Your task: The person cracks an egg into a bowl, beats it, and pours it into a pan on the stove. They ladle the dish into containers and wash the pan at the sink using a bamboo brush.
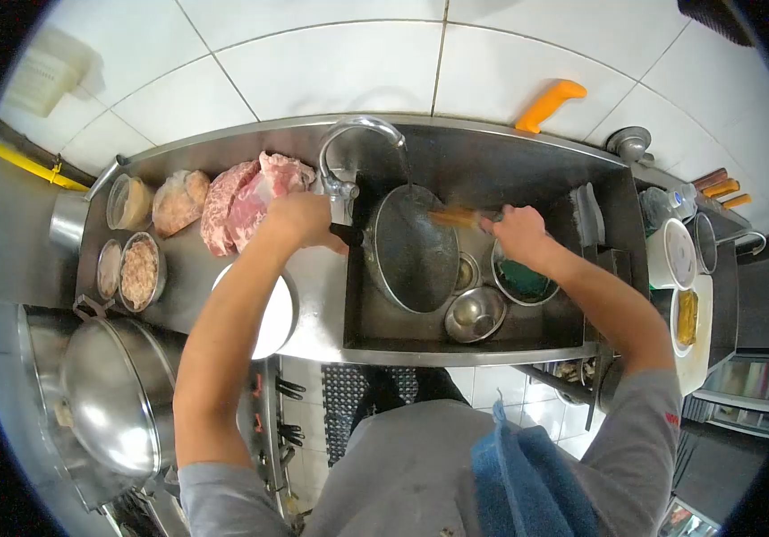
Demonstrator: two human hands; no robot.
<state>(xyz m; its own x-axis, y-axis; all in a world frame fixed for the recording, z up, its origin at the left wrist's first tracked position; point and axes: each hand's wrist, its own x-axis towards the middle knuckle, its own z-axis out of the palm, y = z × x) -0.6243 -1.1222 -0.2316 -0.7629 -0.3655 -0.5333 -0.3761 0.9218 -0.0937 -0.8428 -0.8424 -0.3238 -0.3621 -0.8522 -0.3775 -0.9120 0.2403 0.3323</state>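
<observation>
A dark round pan (413,259) is tilted in the metal sink (384,331), below the faucet (362,125). My left hand (302,220) grips it by its black handle (346,234). In my right hand (525,236) is a brush (454,217) with tan bristles, smeared by motion, whose end reaches over the pan's right side. Below my right hand stands a metal bowl (523,300) with something green in it. A shiny metal bowl (475,313) rests on the sink floor beside the pan. My fingertips are partly hidden on both hands.
Left of the sink lie large pieces of raw meat (246,201), a bowl of minced meat (140,271) and a white round dish (275,313). An orange handle (550,106) stands at the back rim. White tubs (671,253) stand to the right.
</observation>
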